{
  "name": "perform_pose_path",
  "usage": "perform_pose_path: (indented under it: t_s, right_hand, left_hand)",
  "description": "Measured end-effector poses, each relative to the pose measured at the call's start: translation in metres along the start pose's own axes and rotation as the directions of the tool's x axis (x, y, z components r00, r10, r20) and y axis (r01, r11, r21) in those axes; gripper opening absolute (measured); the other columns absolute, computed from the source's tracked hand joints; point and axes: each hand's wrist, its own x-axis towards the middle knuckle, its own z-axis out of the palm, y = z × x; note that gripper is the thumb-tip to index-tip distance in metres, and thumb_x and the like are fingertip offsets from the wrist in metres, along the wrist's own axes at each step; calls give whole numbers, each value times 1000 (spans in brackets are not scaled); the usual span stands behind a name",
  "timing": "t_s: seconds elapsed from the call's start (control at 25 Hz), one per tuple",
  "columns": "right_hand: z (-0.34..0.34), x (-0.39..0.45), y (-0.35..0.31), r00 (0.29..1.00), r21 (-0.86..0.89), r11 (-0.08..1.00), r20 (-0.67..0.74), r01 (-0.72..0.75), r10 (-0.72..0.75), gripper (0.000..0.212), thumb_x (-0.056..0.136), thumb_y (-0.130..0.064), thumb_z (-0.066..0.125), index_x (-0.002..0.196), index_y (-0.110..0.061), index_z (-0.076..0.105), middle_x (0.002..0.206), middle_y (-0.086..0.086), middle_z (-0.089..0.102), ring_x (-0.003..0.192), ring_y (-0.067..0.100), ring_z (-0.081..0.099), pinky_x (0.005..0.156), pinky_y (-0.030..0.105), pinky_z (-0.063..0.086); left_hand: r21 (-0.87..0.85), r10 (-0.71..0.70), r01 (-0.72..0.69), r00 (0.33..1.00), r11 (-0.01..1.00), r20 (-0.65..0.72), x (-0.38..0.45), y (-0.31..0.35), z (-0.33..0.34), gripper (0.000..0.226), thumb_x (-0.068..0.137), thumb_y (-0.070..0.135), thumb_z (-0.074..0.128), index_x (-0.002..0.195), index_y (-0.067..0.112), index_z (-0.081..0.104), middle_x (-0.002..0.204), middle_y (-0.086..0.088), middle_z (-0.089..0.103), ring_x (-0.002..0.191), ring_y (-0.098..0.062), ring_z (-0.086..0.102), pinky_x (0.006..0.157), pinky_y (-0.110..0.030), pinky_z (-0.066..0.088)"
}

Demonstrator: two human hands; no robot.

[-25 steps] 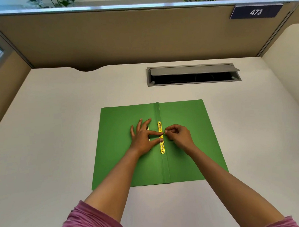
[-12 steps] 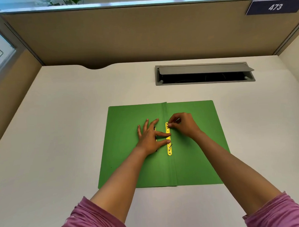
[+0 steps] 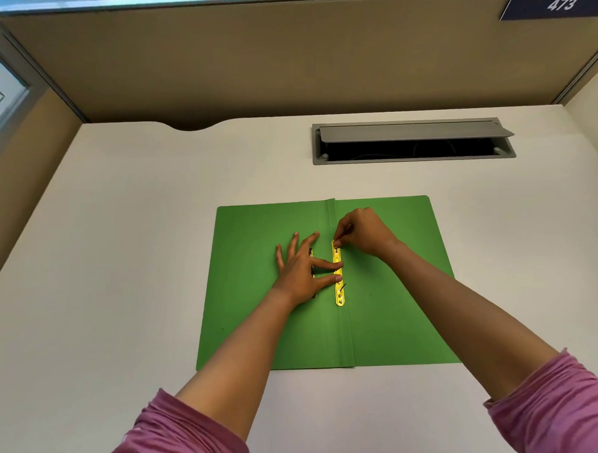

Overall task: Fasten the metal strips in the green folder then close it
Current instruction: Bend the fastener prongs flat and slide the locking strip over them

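Since a second ago the right hand (image 3: 363,232) has moved from the middle of the yellow fastener bar (image 3: 338,276) up to its far end; the left hand (image 3: 301,269) has stayed pressed on the bar's middle. The view has shifted a little too.

The green folder (image 3: 259,296) lies open and flat on the white desk (image 3: 121,268), spine crease running away from the person, roughly centred. The yellow fastener bar lies along the spine, just right of the crease. Right hand fingers are curled, thumb and forefinger pinched on a thin metal strip (image 3: 348,228) at the bar's top end; the strip's tip pokes out above the knuckles. Left hand is flat and spread, no grasp, palm on the left cover, forefinger and thumb tips laid across the bar's middle. A second metal prong (image 3: 342,286) sticks up tilted near the bar's lower end, nothing touching it. A dark bit of fastener shows under the left palm edge, too hidden to tell more.

Pink sleeves (image 3: 555,403) are pushed up on both forearms. Farther back, an open grey cable hatch (image 3: 413,141) sits in the desk. Behind it is a tan partition (image 3: 283,55) with a dark plate reading 473 (image 3: 560,4).
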Motion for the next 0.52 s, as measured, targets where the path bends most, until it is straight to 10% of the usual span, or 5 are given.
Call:
perform_pose_path:
  t_s: [0.52]
  right_hand:
    - [3, 13, -10, 968, 113, 965, -60, -236, 244, 18, 70, -15, 85, 86, -9, 80, 86, 10, 77, 78, 17, 68, 74, 28, 54]
  left_hand:
    - [6, 1, -1, 1000, 1000, 5, 0, -2, 1, 37, 75, 68, 66, 109, 56, 68, 165, 10, 20, 154, -22, -5, 115, -57, -17]
